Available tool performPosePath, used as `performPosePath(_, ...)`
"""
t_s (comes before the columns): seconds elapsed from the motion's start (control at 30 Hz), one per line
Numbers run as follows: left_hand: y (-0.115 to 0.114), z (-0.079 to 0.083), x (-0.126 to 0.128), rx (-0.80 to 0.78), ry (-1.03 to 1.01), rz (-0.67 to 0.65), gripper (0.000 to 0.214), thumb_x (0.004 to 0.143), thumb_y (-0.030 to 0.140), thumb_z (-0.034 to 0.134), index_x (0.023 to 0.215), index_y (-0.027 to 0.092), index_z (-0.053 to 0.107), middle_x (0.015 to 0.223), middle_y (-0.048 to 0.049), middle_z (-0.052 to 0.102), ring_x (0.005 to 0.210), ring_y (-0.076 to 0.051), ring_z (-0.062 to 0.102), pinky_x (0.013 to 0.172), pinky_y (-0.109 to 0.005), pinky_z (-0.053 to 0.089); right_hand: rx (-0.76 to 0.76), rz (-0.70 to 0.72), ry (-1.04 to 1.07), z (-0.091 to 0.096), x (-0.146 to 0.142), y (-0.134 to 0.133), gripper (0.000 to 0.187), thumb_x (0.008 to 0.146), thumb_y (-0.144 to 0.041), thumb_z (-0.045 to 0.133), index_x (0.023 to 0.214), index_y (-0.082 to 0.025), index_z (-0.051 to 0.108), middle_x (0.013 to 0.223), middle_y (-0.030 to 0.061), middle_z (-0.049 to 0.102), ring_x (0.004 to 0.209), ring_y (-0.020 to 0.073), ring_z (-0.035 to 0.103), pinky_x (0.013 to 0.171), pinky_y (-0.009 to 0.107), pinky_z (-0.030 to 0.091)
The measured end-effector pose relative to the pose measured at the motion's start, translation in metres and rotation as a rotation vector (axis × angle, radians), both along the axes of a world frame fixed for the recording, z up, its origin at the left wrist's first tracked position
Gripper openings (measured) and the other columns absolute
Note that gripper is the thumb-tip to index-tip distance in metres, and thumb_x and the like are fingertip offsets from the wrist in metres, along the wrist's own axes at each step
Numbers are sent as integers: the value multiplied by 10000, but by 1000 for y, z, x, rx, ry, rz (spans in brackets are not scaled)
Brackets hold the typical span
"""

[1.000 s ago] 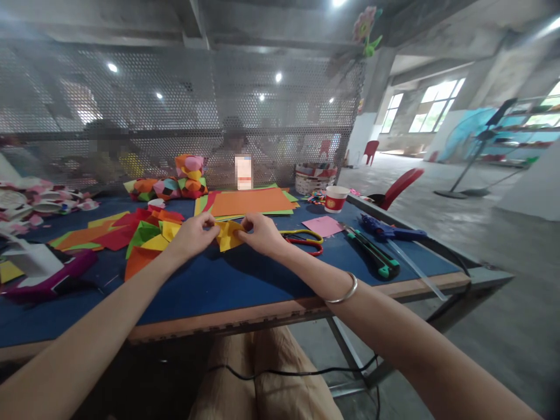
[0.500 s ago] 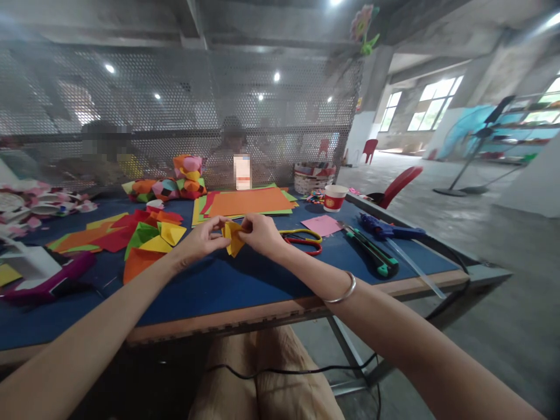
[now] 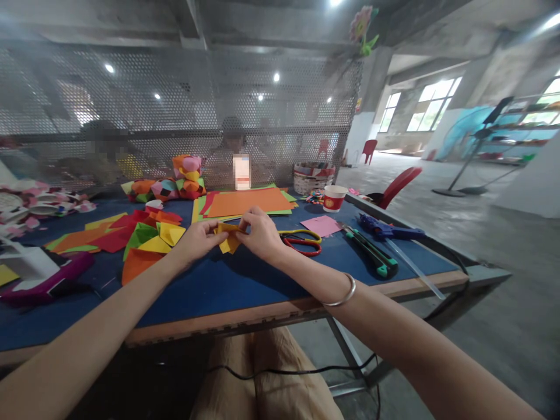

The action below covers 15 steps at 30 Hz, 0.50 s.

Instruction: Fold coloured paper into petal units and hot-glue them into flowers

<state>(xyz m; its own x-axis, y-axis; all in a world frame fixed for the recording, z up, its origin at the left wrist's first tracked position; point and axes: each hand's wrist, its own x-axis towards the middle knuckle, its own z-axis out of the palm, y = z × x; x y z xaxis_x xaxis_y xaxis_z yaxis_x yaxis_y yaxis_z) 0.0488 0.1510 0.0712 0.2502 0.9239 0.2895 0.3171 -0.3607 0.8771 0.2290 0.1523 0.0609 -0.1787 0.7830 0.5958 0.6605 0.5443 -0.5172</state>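
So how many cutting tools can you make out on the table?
2: the scissors, just right of the right hand, and the knife, farther right, beside the blue glue gun. More may be hidden under the loose paper at left.

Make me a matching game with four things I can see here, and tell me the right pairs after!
Things
1. Right hand
2. Scissors
3. Paper cup
4. Craft knife

Clues
A. White and red, standing upright
B. Black and green, lying on the table
C. Has one yellow loop and one red loop
D. Pinching the folded yellow paper

Right pairs: 1-D, 2-C, 3-A, 4-B
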Motion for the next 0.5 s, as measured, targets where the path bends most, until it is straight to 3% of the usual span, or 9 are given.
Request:
performPosePath(0.13,1,0,2,7,-38,-6,413,628,407,806,959,182,706,948,-51,750,828,-219,691,778,-347,531,13,-3,21,-1,-1,0,219,755,-121,718,667,-203,535,853,12,535,836,177,560,838,337,474)
performPosePath(0.2,1,-1,3,36,-60,4,423,624,393,809,975,189,692,1018,-59,743,921,-235,689,838,-367,529,-6,-18,76,-1,-3,-1,197,748,-139,734,773,-206,550,921,21,567,847,177,575,829,338,481)
performPosePath(0.33,1,-4,5,9,-177,-22,460,601,353,817,997,197,644,1018,-51,741,1029,-252,683,938,-404,513,-144,-45,207,0,-6,-3,384,750,-218,774,1037,-195,521,956,18,618,804,163,603,773,318,486)
performPosePath(0.5,-3,0,6,-16,-179,-21,471,593,373,836,998,189,683,1075,-74,759,1059,-273,688,959,-408,517,-229,-13,166,1,-6,-3,232,809,-242,733,926,-219,535,791,-26,634,763,158,610,720,281,455)
